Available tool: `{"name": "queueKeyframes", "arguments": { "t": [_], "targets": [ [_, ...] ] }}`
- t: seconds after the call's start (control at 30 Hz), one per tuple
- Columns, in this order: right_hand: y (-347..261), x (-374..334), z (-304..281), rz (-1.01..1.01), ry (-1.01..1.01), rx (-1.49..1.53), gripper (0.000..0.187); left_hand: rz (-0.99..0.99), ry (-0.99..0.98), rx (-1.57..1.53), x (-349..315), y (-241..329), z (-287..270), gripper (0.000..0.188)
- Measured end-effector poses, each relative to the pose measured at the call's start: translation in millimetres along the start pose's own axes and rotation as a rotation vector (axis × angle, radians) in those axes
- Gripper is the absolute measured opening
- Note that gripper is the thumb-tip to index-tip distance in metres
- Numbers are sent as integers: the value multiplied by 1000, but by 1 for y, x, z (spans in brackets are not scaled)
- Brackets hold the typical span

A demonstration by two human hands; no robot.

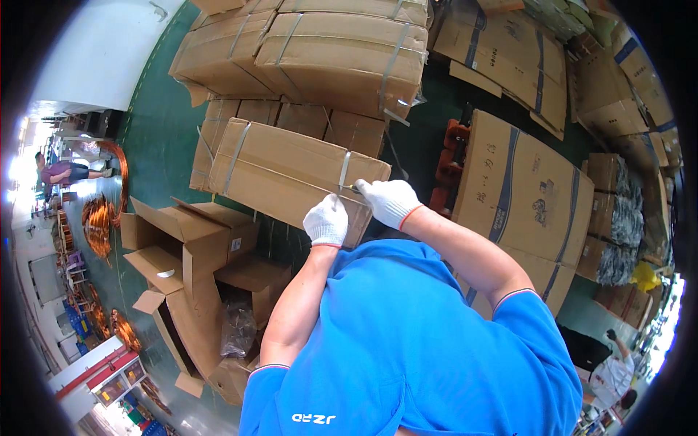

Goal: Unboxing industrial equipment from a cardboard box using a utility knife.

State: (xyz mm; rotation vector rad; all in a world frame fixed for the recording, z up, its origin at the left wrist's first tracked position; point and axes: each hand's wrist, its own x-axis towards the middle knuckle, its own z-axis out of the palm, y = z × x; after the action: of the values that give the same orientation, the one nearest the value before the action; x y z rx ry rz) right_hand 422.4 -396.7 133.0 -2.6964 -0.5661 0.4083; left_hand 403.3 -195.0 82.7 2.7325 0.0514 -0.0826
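Observation:
A long brown cardboard box [287, 171] lies across the top of other boxes in front of me, bound with pale straps. My left hand [326, 221], in a white knit glove with a red cuff edge, is closed at the near side of the box. Its fingertips pinch the right-hand strap [345, 168]. My right hand [391, 202], gloved alike, is closed at the box's right end, close to the same strap. A small, partly yellowish thing pokes out by its fingertips, too small to name.
Strapped cartons [338, 54] are stacked beyond the box. Opened cartons [185, 243] stand at left, one holding clear plastic [238, 327]. Flat printed cardboard [527, 200] lies at right beside a red pallet jack [449, 163]. Copper coils [98, 221] and a person [65, 171] are far left; another person [614, 378] is lower right.

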Motion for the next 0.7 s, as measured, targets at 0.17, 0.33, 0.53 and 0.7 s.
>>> {"name": "queueKeyframes", "arguments": {
  "t": [0.17,0.33,0.53,0.7],
  "targets": [
    [14,-21,-17,63,-56,44,28,24,-22,48,-1,15,-8,24],
    [1,-5,19,42,20,126,24,150,110,34,-15,16,-12,22],
    [28,-52,42,67,114,208,37,155,61,-312,-19,35,-43,18],
    [42,-89,20,249,141,372,33,628,-61,39,-29,17,-74,20]
  ]
}}
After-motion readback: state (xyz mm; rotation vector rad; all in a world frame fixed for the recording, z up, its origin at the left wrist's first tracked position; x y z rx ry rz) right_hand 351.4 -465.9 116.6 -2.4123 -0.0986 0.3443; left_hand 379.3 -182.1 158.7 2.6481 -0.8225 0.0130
